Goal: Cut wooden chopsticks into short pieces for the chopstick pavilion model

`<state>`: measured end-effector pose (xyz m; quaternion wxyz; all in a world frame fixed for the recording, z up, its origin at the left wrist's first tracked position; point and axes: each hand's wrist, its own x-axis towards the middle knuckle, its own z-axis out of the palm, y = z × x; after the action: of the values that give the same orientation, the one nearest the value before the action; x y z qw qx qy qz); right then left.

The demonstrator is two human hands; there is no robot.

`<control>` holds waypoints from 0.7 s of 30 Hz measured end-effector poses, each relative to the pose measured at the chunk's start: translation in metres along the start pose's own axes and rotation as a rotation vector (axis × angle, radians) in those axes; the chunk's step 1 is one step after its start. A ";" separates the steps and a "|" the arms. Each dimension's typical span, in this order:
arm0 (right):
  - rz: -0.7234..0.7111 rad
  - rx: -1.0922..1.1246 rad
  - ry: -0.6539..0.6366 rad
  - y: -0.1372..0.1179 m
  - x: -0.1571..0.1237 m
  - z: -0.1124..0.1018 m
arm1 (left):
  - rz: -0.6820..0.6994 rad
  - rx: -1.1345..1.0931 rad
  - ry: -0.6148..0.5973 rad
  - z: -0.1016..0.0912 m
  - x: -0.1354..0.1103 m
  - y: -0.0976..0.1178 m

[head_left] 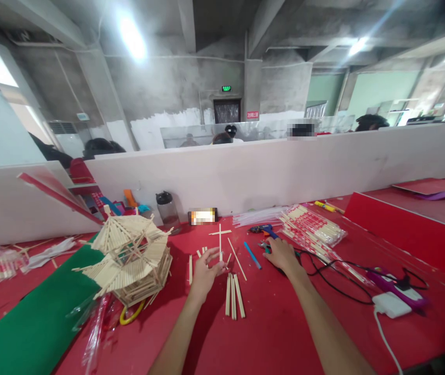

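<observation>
My left hand (206,268) is pinched on the lower end of a small wooden stick cross (220,240) that stands upright over the red table (277,323). My right hand (280,255) rests palm down on a blue-handled cutter (263,229) area, fingers curled over a tool I cannot make out clearly. A bundle of three wooden sticks (233,296) lies just in front of my left hand. Loose sticks (237,259) and a blue pen (252,255) lie between my hands. A stick-built pavilion model (130,260) stands to the left.
Packs of wrapped chopsticks (316,226) lie at the back right. A purple glue gun (396,285), white power adapter (392,304) and black cable (335,276) sit right. A green sheet (30,323), a bottle (167,210), a phone (202,216) and a white partition (284,166) surround the area.
</observation>
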<state>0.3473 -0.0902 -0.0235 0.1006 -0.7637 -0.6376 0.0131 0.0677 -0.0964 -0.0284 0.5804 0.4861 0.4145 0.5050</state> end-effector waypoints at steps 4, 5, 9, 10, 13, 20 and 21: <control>-0.038 0.037 0.017 0.003 0.002 0.002 | 0.008 0.002 0.015 0.001 -0.001 0.003; -0.052 0.056 0.025 0.003 0.002 0.004 | 0.011 -0.001 0.017 0.001 -0.001 0.004; -0.114 0.168 0.118 -0.001 0.005 0.010 | 0.007 -0.001 0.003 -0.001 0.000 0.002; -0.135 0.213 0.165 -0.003 0.006 0.011 | 0.006 0.000 0.000 -0.001 0.000 0.001; -0.191 0.401 0.333 -0.010 0.006 0.008 | 0.008 -0.003 -0.006 -0.003 0.002 -0.003; -0.188 0.987 0.448 -0.021 0.003 -0.002 | 0.011 -0.019 -0.016 -0.003 0.003 -0.007; -0.179 1.030 0.440 -0.022 0.003 -0.002 | 0.012 -0.018 -0.015 -0.003 0.003 -0.007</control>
<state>0.3273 -0.0834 -0.0179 0.5913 -0.5437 -0.5752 0.1543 0.0661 -0.0935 -0.0355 0.5847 0.4872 0.4027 0.5085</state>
